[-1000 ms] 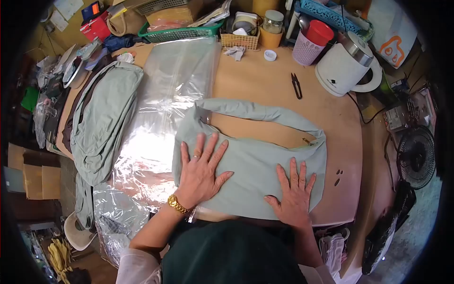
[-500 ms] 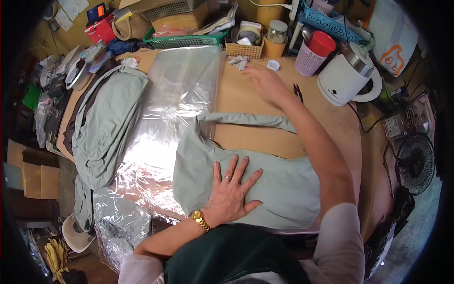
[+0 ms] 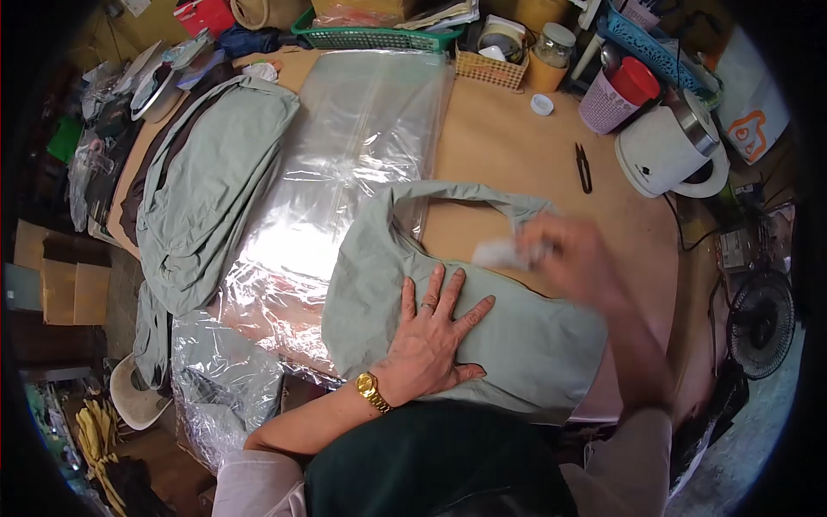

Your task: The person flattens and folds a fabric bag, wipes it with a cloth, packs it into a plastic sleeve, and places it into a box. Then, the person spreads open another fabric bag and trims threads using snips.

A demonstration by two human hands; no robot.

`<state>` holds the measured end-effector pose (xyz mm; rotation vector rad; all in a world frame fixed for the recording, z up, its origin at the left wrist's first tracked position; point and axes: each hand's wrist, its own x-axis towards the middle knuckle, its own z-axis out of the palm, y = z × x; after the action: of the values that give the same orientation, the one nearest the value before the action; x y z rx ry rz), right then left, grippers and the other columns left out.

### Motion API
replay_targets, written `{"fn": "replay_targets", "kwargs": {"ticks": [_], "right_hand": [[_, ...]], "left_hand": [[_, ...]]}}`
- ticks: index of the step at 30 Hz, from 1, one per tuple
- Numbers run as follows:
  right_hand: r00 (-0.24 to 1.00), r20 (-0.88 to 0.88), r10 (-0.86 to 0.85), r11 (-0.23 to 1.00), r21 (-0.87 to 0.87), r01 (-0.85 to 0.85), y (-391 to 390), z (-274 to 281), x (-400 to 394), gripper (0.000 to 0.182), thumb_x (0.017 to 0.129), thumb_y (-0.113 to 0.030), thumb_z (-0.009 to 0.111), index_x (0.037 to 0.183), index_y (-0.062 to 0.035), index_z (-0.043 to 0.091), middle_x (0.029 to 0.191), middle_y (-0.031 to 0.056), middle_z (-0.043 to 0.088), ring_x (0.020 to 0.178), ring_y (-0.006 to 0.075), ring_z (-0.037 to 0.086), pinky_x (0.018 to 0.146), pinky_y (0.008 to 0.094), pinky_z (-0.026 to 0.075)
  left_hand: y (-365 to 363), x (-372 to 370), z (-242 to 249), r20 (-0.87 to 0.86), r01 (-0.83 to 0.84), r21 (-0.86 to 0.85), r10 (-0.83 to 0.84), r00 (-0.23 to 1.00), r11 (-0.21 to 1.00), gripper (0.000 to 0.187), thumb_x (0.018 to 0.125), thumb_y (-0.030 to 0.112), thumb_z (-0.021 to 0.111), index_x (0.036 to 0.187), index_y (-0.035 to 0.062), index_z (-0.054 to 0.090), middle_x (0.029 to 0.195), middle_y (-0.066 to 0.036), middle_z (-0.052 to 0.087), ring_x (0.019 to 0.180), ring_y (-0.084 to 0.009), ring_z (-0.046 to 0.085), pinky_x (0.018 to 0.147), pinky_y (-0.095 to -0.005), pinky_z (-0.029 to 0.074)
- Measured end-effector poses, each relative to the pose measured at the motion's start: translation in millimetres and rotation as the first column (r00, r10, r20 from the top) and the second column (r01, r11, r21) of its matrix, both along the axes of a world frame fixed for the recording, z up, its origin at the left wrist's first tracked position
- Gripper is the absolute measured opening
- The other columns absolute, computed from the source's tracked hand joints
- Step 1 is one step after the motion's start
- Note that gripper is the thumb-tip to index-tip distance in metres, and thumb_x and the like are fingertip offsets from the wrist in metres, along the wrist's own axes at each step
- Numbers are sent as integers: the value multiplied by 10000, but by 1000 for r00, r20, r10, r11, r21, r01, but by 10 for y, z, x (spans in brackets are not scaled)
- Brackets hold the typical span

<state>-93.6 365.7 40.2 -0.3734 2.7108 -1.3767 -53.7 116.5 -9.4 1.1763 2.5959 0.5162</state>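
Observation:
A grey-green cloth bag (image 3: 517, 336) lies flat before me, its strap looping away from me. My left hand (image 3: 435, 336) rests on the bag with fingers spread, a ring and a gold watch on it. Blurred by motion, my right hand (image 3: 564, 254) is over the right end of the strap, closed round a small whitish cloth (image 3: 500, 253). Left of the bag is a stack of clear plastic sleeves (image 3: 353, 129). Farther left lies a pile of similar grey-green bags (image 3: 215, 189). Black thread snips (image 3: 584, 168) lie on the table beyond my right hand.
Along the table's (image 3: 482, 129) back stand a green basket (image 3: 379, 39), a checked basket (image 3: 491, 69) and a jar (image 3: 554, 45). A small white lid (image 3: 542, 104) lies nearby. At the right are a purple cup (image 3: 607, 102), a white kettle (image 3: 659, 151) and a black fan (image 3: 761, 323).
My right hand has come back from the table's far side to the bag, with the whitish cloth now in it. My left hand stays spread on the bag. The whole view has shifted.

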Motion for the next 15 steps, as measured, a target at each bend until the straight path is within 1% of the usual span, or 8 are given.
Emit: {"fn": "replay_targets", "kwargs": {"ticks": [2, 3, 5, 6, 8, 9, 11, 15], "right_hand": [[987, -158, 14, 979, 203, 18, -49, -333, 544, 153, 820, -16, 610, 939, -34, 705, 898, 126, 612, 858, 268, 616, 786, 385, 483], [987, -161, 8, 980, 199, 25, -34, -337, 666, 153, 820, -16, 610, 939, -34, 705, 898, 126, 612, 858, 268, 616, 786, 385, 483], [952, -265, 152, 867, 498, 0, -17, -331, 788, 140, 791, -62, 613, 908, -32, 683, 940, 118, 577, 922, 310, 562, 858, 407, 428], [952, -268, 150, 871, 491, 1, -28, -383, 751, 140, 791, -62, 613, 908, -32, 683, 940, 118, 577, 922, 310, 562, 858, 407, 428], [906, -349, 240, 882, 469, -53, -59, -542, 566, 149, 743, -74, 611, 881, -44, 657, 912, 100, 554, 912, 278, 546, 849, 390, 402], [904, -353, 240, 884, 464, -54, -148, -557, 440, 149, 743, -74, 611, 881, -44, 657, 912, 100, 554, 912, 278, 546, 849, 390, 402], [856, -405, 321, 889, 442, -124, -396, -569, 219, 131, 726, -49, 609, 856, -47, 631, 899, 106, 546, 905, 279, 550, 826, 405, 404], [856, -441, 269, 915, 395, -84, -416, -616, 228, 116, 712, -36, 617, 826, -54, 608, 885, 107, 541, 891, 286, 547, 814, 405, 402]], "left_hand": [[22, 24, 22, -17, 4, -19, -5, 1000, 1000, 958, 707, 647, 710, 1512, 275, 346, 1548, -237, 216, 1434, -492, 156, 1078, -721, 157], [27, 23, 32, -40, 3, -42, -4, 999, 999, 963, 708, 648, 707, 1515, 272, 341, 1546, -236, 221, 1434, -489, 158, 1075, -724, 161], [45, 20, 36, -48, 13, -48, -16, 999, 999, 955, 710, 652, 702, 1511, 268, 350, 1540, -233, 230, 1433, -489, 161, 1071, -727, 165], [46, 28, 34, -49, 19, -49, -21, 999, 999, 948, 712, 655, 697, 1507, 264, 359, 1535, -230, 240, 1433, -488, 163, 1068, -730, 168], [26, 25, -12, -51, 39, -61, -42, 998, 997, 937, 714, 663, 689, 1499, 260, 375, 1522, -225, 263, 1431, -489, 165, 1068, -732, 167], [21, 23, -31, -51, 56, -61, -59, 997, 997, 926, 716, 670, 681, 1491, 255, 391, 1509, -219, 286, 1430, -489, 167, 1068, -733, 166], [18, 17, -35, -49, 32, -54, -35, 998, 998, 918, 718, 678, 673, 1484, 251, 404, 1496, -214, 307, 1429, -489, 169, 1068, -735, 164], [-7, 25, -46, -48, 0, -7, 0, 999, 1000, 911, 723, 699, 650, 1475, 239, 419, 1481, -207, 340, 1428, -488, 171, 1069, -736, 160]]}}
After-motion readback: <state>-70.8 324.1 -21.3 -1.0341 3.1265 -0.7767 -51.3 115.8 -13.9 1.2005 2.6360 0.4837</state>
